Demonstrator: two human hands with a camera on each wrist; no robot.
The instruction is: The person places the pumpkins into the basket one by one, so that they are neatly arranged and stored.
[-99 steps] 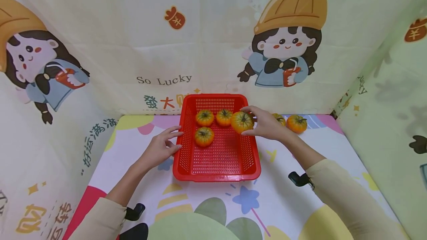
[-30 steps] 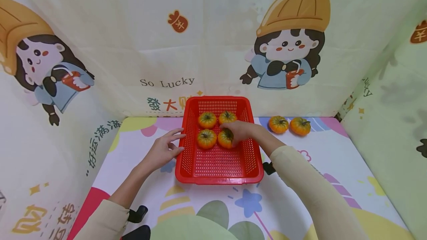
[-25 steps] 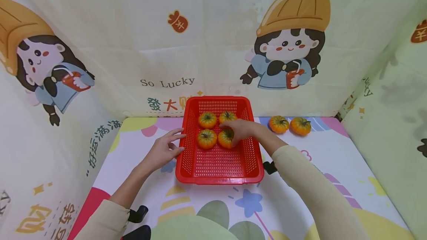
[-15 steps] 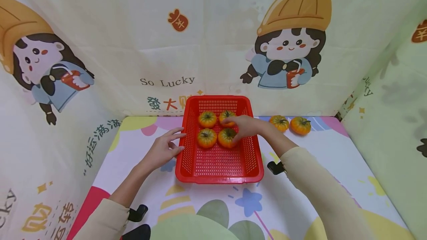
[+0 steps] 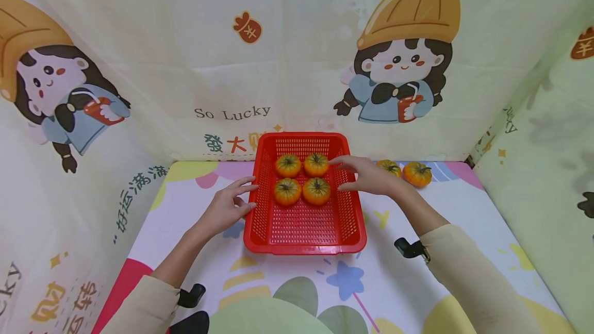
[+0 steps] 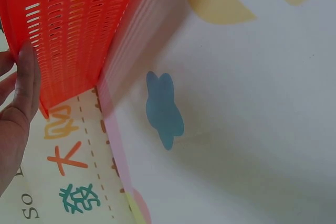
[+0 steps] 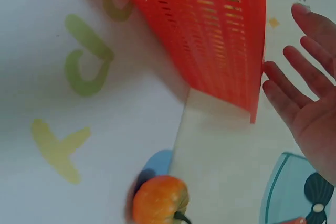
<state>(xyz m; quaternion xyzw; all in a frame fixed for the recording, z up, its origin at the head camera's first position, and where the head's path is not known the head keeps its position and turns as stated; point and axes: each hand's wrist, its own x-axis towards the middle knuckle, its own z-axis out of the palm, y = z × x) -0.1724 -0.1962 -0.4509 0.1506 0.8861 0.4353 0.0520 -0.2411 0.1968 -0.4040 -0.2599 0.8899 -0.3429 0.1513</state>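
A red plastic basket [image 5: 303, 249] stands mid-table with several small orange pumpkins in two rows: back left [image 5: 288, 165], back right [image 5: 316, 164], front left [image 5: 287, 191] and front right [image 5: 316, 191]. My left hand [image 5: 226, 206] touches the basket's left rim with extended fingers; its wrist view shows fingers [image 6: 27, 80] against the outer wall. My right hand [image 5: 369, 175] hovers over the right rim, fingers spread and holding nothing. Two more pumpkins lie right of the basket: one partly hidden behind that hand [image 5: 390, 167], the other fully visible [image 5: 417, 174].
A cartoon-print cloth [image 5: 297, 66] hangs behind the table, with side walls left and right. The table cover [image 5: 399, 272] carries coloured shapes. Black wrist cameras [image 5: 192, 296] sit near both sleeves.
My right hand carried a pumpkin into the basket's front right spot, let go, and has drawn back right to the rim. The left hand stays at the left rim.
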